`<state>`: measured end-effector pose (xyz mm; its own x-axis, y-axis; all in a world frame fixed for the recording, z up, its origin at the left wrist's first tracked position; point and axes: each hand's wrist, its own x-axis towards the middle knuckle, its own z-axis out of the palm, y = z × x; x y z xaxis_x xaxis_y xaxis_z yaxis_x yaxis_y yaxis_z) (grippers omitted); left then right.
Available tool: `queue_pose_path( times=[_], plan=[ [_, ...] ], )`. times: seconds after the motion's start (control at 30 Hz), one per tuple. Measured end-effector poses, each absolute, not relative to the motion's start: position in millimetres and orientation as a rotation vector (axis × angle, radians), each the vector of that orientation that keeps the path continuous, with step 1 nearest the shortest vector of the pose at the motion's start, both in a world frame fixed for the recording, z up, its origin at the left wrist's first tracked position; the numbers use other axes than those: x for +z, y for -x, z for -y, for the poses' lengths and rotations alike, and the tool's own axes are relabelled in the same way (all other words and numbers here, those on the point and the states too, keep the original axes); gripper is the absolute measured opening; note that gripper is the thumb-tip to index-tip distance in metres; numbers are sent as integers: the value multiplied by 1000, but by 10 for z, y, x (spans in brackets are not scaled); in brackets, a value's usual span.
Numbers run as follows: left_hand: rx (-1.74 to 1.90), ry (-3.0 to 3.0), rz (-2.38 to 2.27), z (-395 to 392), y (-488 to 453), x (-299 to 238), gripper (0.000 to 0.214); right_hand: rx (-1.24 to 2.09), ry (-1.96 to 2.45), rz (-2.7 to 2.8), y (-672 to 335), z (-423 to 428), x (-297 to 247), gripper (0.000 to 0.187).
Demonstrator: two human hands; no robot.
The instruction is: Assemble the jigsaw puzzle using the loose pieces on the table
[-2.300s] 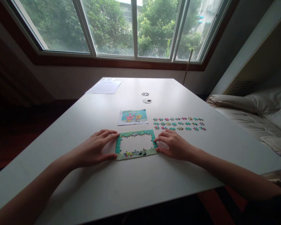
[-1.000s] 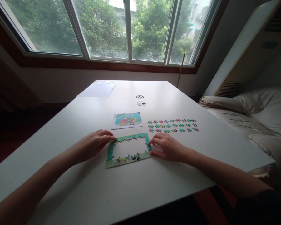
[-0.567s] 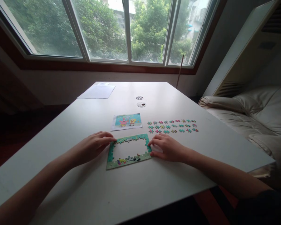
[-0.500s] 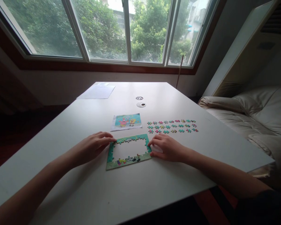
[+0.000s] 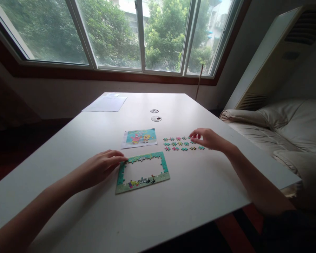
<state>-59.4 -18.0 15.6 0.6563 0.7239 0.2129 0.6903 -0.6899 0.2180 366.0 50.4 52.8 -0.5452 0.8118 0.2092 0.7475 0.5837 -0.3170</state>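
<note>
A partly assembled jigsaw puzzle lies flat before me, its green and teal border framing a hole that shows the white table. My left hand rests at its upper left corner, fingers stretched out and fingertips touching the edge. Over on the right, my right hand hovers at the rows of loose puzzle pieces, hiding several of them. Its fingers are bent, with a gap between thumb and forefinger, and I see nothing held. A printed cartoon picture lies just behind the border.
The white table has a sheet of paper at its far left. Two round inset discs sit near the far middle. A pale sofa stands on the right, and a window is beyond the table.
My right hand has left the puzzle border's right edge and moved right and away from me to the loose pieces. My left hand has stayed at the upper left corner.
</note>
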Motion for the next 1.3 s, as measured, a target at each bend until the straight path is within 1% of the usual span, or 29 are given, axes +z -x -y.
queue_pose_path(
  times=[0.2,0.4,0.53,0.6,0.7,0.8,0.93,1.13,1.3],
  plan=[
    [450,-2753,-1171,175,592,154,32,134,1556,2385,-4100,-794,478,25],
    [457,-2760,-1178,186,588,159,32,209,1504,2477,-4016,-839,334,26],
    [445,-2777,-1182,185,594,155,33,233,1496,2467,-4022,-835,366,28],
    [440,-2783,-1180,180,597,151,32,228,1558,2429,-4147,-855,422,28],
    [442,-2777,-1182,171,612,136,31,242,1777,2287,-4496,-910,490,29],
    [427,-2764,-1190,162,637,107,30,304,1956,2161,-4893,-950,481,30],
    [405,-2765,-1193,157,655,79,30,448,2007,2154,-5196,-951,388,26],
    [407,-2780,-1211,148,657,80,30,670,1937,2196,-5179,-938,340,32],
    [417,-2788,-1191,125,685,48,32,793,1888,2227,-5040,-952,342,40]
  ],
)
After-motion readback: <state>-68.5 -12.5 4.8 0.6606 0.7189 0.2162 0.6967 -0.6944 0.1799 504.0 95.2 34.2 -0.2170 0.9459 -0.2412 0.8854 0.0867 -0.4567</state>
